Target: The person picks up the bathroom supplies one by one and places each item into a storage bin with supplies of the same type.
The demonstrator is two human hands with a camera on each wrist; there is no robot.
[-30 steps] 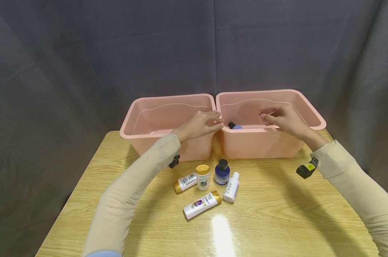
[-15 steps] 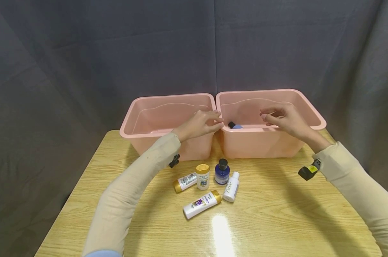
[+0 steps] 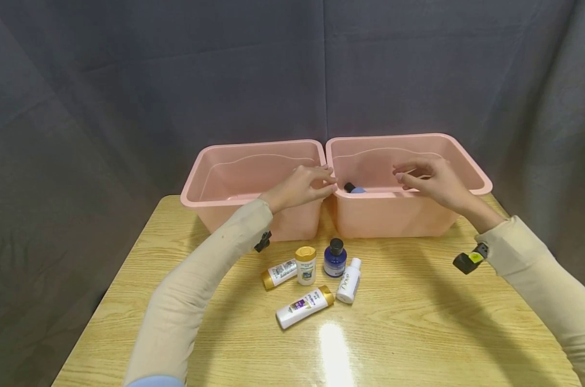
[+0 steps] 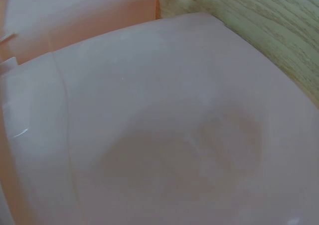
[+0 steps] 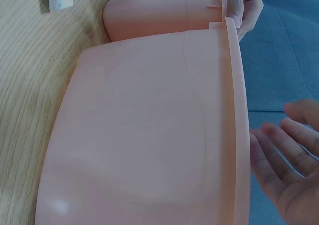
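1. We work at a pale wood-grain table (image 3: pixel 418 333) set against a dark grey cloth backdrop (image 3: pixel 176 80); a glare patch sits on the near part of the top.
2. Nearest to us lies a white bottle with a gold cap (image 3: pixel 304 307) on its side, its long axis running from lower left up to the right.
3. Just beyond it stand a small white bottle with a gold cap (image 3: pixel 305 265) and a dark blue bottle with a black cap (image 3: pixel 335 258), with another gold-capped bottle (image 3: pixel 278 274) lying to their left and a white bottle (image 3: pixel 348 281) lying to their right.
4. Behind the cluster two pink bins sit side by side, rims touching: the left bin (image 3: pixel 200 185) and the right bin (image 3: pixel 471 172).
5. Our left hand (image 3: pixel 299 187) hovers over the near right corner of the left bin, fingers loosely bent and holding nothing.
6. Our right hand (image 3: pixel 430 177) hangs over the right bin, fingers relaxed and spread, also holding nothing; the right wrist view shows its open palm (image 5: pixel 286 175) beside the rim.
7. A blue bottle with a black cap (image 3: pixel 354 188) lies in the right bin between the two hands, just right of the left fingertips and well left of the right hand, so the left hand is nearer.
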